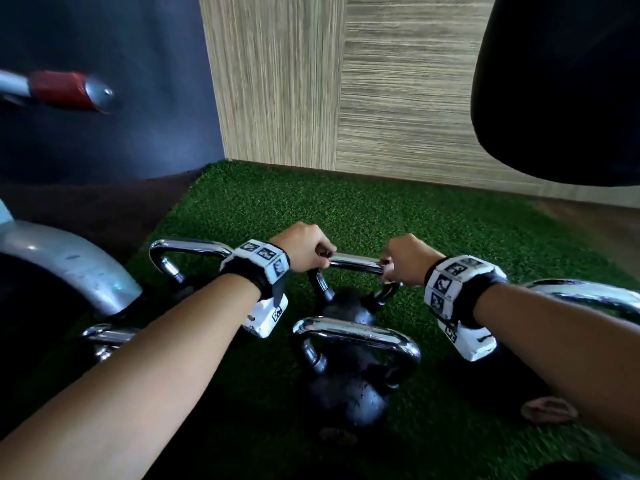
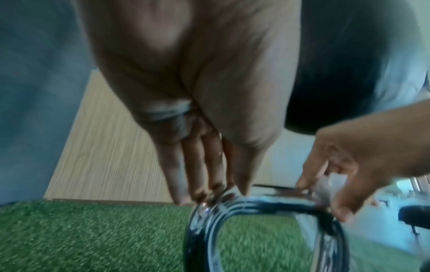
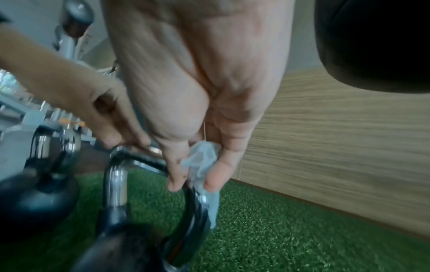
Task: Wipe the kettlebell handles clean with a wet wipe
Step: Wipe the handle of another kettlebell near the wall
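Several black kettlebells with chrome handles stand on green turf [image 1: 346, 209]. On the far middle kettlebell [image 1: 346, 310], my left hand [image 1: 320, 258] grips the left end of the handle [image 1: 356, 262], fingertips down on its corner in the left wrist view, left hand [image 2: 209, 195], handle [image 2: 267, 202]. My right hand [image 1: 389, 271] is at the handle's right corner. The right wrist view shows my right hand [image 3: 193, 182] pinching a crumpled pale wet wipe [image 3: 200, 158] between thumb and fingers against the chrome handle [image 3: 116, 176]; one tail of the wipe hangs down beside the bar.
A nearer kettlebell [image 1: 346, 393] stands right below my wrists. Other chrome handles are at the left [image 1: 187, 247] and under my right forearm [image 1: 588, 292]. A grey machine part [image 1: 69, 265] bulges at the left. A wood-panel wall [image 1: 381, 98] closes the back, with a black pad [image 1: 561, 81] overhead at the right.
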{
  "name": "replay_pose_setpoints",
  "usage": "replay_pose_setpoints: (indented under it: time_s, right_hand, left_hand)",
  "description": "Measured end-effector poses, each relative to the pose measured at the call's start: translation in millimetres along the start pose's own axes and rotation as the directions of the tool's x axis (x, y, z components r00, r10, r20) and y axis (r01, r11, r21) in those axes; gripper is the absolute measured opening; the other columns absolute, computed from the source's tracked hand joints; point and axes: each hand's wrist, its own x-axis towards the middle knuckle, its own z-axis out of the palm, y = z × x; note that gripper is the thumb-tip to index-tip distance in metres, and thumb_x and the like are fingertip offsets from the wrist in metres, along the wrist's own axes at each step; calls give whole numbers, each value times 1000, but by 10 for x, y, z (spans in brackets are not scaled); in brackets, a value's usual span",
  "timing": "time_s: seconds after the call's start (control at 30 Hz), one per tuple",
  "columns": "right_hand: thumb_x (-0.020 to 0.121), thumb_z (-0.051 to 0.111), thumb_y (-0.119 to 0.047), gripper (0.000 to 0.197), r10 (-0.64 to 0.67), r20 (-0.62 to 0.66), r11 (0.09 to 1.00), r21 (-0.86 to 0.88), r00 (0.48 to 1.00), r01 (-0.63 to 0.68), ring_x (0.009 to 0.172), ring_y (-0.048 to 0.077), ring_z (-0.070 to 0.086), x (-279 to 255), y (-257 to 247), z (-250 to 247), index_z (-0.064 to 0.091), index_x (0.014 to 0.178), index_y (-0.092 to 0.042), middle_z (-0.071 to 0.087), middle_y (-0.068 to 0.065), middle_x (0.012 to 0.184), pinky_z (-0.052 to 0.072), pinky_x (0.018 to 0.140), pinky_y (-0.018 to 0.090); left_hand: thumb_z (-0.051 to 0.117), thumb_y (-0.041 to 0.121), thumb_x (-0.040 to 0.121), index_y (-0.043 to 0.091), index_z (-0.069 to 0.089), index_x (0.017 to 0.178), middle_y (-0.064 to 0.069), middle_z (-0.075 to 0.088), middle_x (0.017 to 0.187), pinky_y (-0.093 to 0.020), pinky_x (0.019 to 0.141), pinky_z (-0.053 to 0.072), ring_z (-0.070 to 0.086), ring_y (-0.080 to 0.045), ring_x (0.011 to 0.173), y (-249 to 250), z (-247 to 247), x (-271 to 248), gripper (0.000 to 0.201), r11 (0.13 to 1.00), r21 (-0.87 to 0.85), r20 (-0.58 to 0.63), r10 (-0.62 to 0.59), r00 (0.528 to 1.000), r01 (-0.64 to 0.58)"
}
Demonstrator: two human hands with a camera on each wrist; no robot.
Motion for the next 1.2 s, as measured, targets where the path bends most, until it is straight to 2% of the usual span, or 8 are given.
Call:
replay_pose_setpoints:
  time_s: [0.07,0.13,0.2,0.27,0.33,0.43,0.73,1.2]
  right_hand:
    - [86,78,-27,31,-60,27,998,24,998,59,100,20,69,-154,33,-173,77,114,-13,76,3,109,46,79,23]
    - [88,77,-25,36,-80,31,989,127,996,76,111,17,64,-354,19,-408,74,122,-13,71,3,128,44,89,25]
    - [87,76,-19,36,-83,69,959,277,994,61,111,15,61,-570,-20,-594,73,123,-14,68,4,132,45,95,29]
    - [88,74,-16,35,-152,142,935,342,978,95,111,10,64,-834,-95,-685,73,123,-18,67,2,134,49,99,32]
    - [90,74,-17,32,-228,156,915,371,961,157,85,-17,61,-1035,-186,-640,73,122,-18,69,-4,128,47,83,13]
    - [84,82,-24,36,-257,27,926,294,966,239,64,-19,54,-1199,-393,-451,74,119,-21,74,-9,113,38,61,4]
    - [87,78,-28,27,-207,-50,975,72,977,210,107,18,68,-1245,-732,-215,76,112,-20,75,-1,111,53,95,31]
    - [90,65,-2,19,-161,58,976,-142,985,167,91,26,72,-1327,-701,-323,73,106,-7,74,11,98,53,71,27]
  left_hand:
    - [56,11,100,28,68,134,3,73,122,-5,61,42,63,-7,73,-43,8,-190,39,998,-55,43,-26,999,29]
    - [49,-1,97,32,66,135,7,70,130,-12,82,51,70,-8,93,-160,81,-459,53,982,-156,79,-91,993,103]
    - [52,-5,92,36,67,131,12,71,129,-25,101,52,69,-5,109,-272,201,-728,59,952,-243,146,-152,978,184]
    - [59,-11,86,34,69,126,14,75,115,-20,92,55,70,-4,101,-327,405,-952,61,896,-367,260,-157,953,248]
    - [72,-17,77,30,69,110,18,74,98,-15,85,56,70,-7,96,-326,639,-1129,57,815,-506,343,-110,933,283]
    - [92,-4,65,23,71,111,13,75,113,-24,106,50,68,-6,113,-312,1018,-1239,57,734,-611,378,-57,924,295]
    - [77,88,39,49,44,149,24,35,158,-19,119,22,30,1,145,-145,1352,-1249,121,875,-472,266,29,964,104]
    - [75,81,31,44,46,149,28,30,144,-12,111,20,29,4,136,-25,1272,-1291,127,853,-495,260,-35,965,164]
